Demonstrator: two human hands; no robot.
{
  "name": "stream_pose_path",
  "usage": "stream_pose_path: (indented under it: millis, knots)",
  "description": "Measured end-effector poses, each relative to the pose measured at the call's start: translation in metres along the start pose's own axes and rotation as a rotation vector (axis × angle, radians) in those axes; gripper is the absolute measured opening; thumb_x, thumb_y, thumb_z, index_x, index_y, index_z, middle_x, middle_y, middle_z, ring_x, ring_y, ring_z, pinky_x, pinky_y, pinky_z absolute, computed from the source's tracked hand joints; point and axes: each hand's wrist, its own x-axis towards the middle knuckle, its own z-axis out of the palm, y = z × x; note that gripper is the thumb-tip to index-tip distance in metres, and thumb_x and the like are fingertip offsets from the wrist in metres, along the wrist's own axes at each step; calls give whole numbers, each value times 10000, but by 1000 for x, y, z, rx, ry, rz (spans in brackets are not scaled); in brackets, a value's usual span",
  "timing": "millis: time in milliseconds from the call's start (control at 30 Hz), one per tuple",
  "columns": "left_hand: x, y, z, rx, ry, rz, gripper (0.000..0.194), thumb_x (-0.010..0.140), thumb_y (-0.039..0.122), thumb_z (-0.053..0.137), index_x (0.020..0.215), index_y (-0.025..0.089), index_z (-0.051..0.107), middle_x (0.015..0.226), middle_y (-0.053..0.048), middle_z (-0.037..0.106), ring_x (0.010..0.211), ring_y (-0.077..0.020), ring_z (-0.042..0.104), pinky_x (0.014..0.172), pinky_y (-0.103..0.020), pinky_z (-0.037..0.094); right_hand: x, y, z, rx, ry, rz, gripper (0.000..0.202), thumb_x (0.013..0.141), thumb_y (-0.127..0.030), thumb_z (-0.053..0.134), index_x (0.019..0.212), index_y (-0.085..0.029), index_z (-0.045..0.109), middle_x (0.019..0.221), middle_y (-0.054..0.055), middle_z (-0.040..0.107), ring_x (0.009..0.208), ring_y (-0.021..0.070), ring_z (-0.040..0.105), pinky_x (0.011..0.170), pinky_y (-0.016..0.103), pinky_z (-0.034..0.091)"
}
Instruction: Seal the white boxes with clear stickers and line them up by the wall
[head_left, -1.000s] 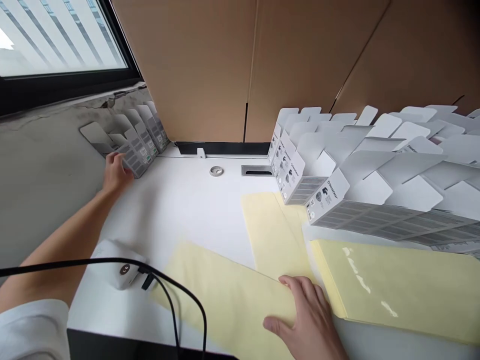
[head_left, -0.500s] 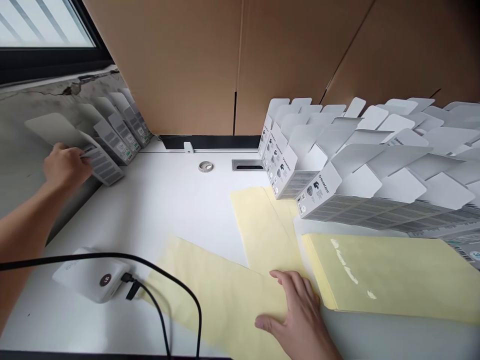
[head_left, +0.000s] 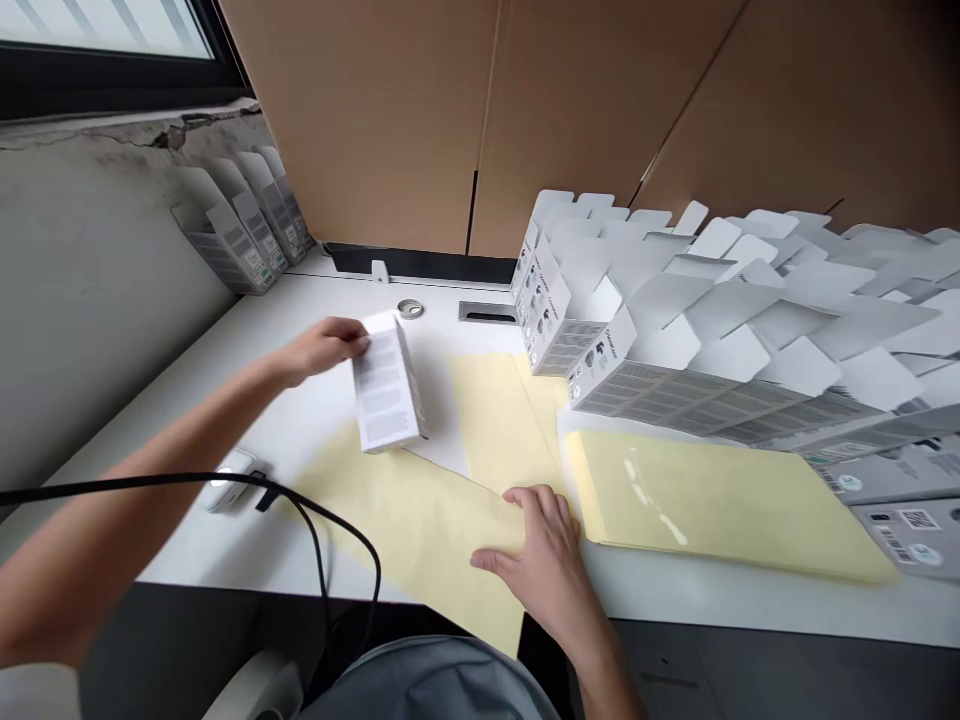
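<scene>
My left hand (head_left: 326,348) grips the top of a small white-and-grey carton (head_left: 386,390), tilted above the white tabletop. My right hand (head_left: 551,560) rests with thumb and fingers spread on a flat yellow paper sheet (head_left: 427,530), which hangs slightly over the front edge. Beneath and behind that sheet lies more yellow paper (head_left: 495,410). To the right of my right hand is a stack of yellow paper (head_left: 720,505) with shiny pale streaks on top.
Rows of open-topped cartons (head_left: 675,370) fill the back right. Several more cartons (head_left: 247,225) stand against the left wall. A black cable (head_left: 187,480) crosses in front, near a white device (head_left: 232,480). A tape ring (head_left: 410,309) lies at the back.
My left hand has brought a carton from the left row over to the yellow sheet. The view has shifted, showing the table's front edge. My right hand stays on the sheet.
</scene>
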Motion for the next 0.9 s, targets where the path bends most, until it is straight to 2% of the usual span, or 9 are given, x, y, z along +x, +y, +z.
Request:
stream_pose_path:
  millis: [167, 267, 333, 433, 500, 567, 667, 767, 900]
  knots:
    - [31, 20, 79, -68, -104, 94, 371, 689, 532, 633, 650, 163, 626, 639, -34, 594, 638, -175, 534, 624, -308, 446, 4, -12, -6, 25, 6, 57, 564, 586, -373, 887, 991, -224, 523, 1003, 48, 605, 972, 303, 587, 844, 463, 468]
    - [42, 26, 104, -63, -74, 140, 365, 729, 506, 610, 739, 151, 697, 761, -69, 673, 717, -200, 589, 682, -325, 487, 5, -17, -9, 121, -33, 90, 532, 620, -299, 850, 1026, -227, 514, 1053, 58, 641, 1037, 314, 604, 884, 478, 473]
    - [41, 29, 111, -35, 15, 169, 365, 763, 466, 601, 875, 143, 728, 911, -96, 691, 755, -205, 595, 734, -344, 495, 3, -17, -11, 227, -57, 115, 491, 687, -222, 776, 1105, -238, 520, 1138, 66, 648, 1111, 301, 605, 919, 463, 484]
    - [18, 35, 114, 39, 207, 247, 378, 819, 399, 581, 1073, 146, 702, 1119, -122, 634, 759, -185, 569, 797, -361, 481, 1, -13, -15, 415, -42, 142, 466, 774, -163, 633, 1221, -248, 536, 1113, 65, 648, 1117, 252, 622, 923, 412, 513]
    - [-10, 41, 114, 127, 267, 406, 326, 877, 361, 541, 1082, 161, 695, 1055, -104, 634, 707, -163, 548, 771, -343, 479, 0, -8, -19, 572, -26, 121, 451, 786, -180, 611, 1231, -238, 568, 1019, 52, 650, 1058, 230, 645, 915, 390, 526]
    - [-45, 49, 116, 209, 182, 620, 271, 932, 328, 496, 1012, 174, 704, 896, -76, 651, 689, -164, 556, 720, -318, 481, 2, -4, -22, 729, -14, 102, 432, 774, -220, 652, 1203, -222, 603, 986, 49, 658, 995, 219, 663, 871, 364, 546]
    - [-89, 57, 126, 310, -24, 834, 249, 959, 311, 506, 1056, 187, 699, 962, -106, 686, 898, -223, 605, 821, -355, 484, 7, -3, -26, 916, 38, 139, 437, 733, -291, 748, 1145, -205, 632, 1016, 69, 688, 907, 216, 679, 752, 327, 563]
    - [-110, 56, 140, 367, -83, 871, 300, 977, 332, 502, 1198, 188, 644, 1031, -126, 685, 964, -254, 588, 875, -402, 458, 13, -8, -28, 1145, 64, 200, 462, 686, -343, 822, 1086, -207, 636, 968, 63, 722, 812, 207, 685, 690, 317, 562]
    - [-107, 48, 149, 266, -83, 817, 324, 1005, 282, 419, 1214, 182, 645, 939, -110, 650, 889, -236, 579, 820, -373, 451, 12, -13, -27, 1394, 78, 259, 361, 722, -379, 818, 1002, -209, 667, 880, 37, 744, 757, 177, 679, 716, 306, 555]
